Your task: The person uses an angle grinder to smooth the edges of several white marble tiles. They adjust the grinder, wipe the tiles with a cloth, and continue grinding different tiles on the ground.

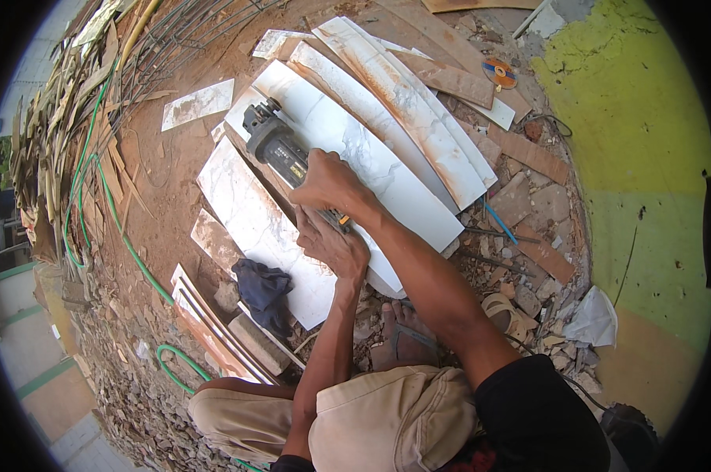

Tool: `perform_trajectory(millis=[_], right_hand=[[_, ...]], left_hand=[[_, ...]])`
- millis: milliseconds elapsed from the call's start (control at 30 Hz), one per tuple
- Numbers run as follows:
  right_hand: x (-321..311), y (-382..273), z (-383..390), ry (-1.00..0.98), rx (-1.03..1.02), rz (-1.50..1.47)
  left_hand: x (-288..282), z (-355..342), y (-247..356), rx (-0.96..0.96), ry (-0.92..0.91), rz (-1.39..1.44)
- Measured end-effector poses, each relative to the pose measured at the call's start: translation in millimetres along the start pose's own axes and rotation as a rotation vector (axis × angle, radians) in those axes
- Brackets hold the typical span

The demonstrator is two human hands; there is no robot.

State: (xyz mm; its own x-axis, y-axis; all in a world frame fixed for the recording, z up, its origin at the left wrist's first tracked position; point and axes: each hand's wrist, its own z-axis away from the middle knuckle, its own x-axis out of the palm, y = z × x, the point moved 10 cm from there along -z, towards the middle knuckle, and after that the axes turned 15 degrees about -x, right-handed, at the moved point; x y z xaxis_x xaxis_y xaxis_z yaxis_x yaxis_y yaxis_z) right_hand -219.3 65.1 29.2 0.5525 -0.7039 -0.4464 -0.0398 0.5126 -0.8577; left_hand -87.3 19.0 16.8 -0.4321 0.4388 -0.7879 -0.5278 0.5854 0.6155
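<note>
A black angle grinder [280,149] lies slanted over a white marbled tile [355,126], its head toward the upper left. No disc can be made out on it. My right hand [332,185] is wrapped over the middle of its body. Close below, my left hand [332,242] holds the rear end, fingers curled against it. Another white tile [249,220], smeared with dirt, lies just left of the tool. On that tile's lower edge rests a crumpled dark cloth [262,293].
Stained tile strips [402,102] overlap at the upper right, near a loose orange cutting disc [499,72]. A green hose [131,236] runs down the left beside piled wood strips [44,165]. Rubble [540,212] borders a yellow-green wall [623,118]. Tile strips [206,322] stack lower left.
</note>
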Motion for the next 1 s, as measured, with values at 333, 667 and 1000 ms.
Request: perform_trajectory(millis=[333, 667, 1000], right_hand=[[-1, -2, 8, -0.047, 0.014, -0.026], [-3, -7, 16, -0.072, 0.009, -0.046], [4, 3, 20, -0.017, 0.004, -0.032]], left_hand=[[1, 1, -2, 0.041, 0.028, 0.003], [2, 0, -7, 0.039, 0.028, 0.024], [0, 4, -17, -0.038, 0.01, 0.036]])
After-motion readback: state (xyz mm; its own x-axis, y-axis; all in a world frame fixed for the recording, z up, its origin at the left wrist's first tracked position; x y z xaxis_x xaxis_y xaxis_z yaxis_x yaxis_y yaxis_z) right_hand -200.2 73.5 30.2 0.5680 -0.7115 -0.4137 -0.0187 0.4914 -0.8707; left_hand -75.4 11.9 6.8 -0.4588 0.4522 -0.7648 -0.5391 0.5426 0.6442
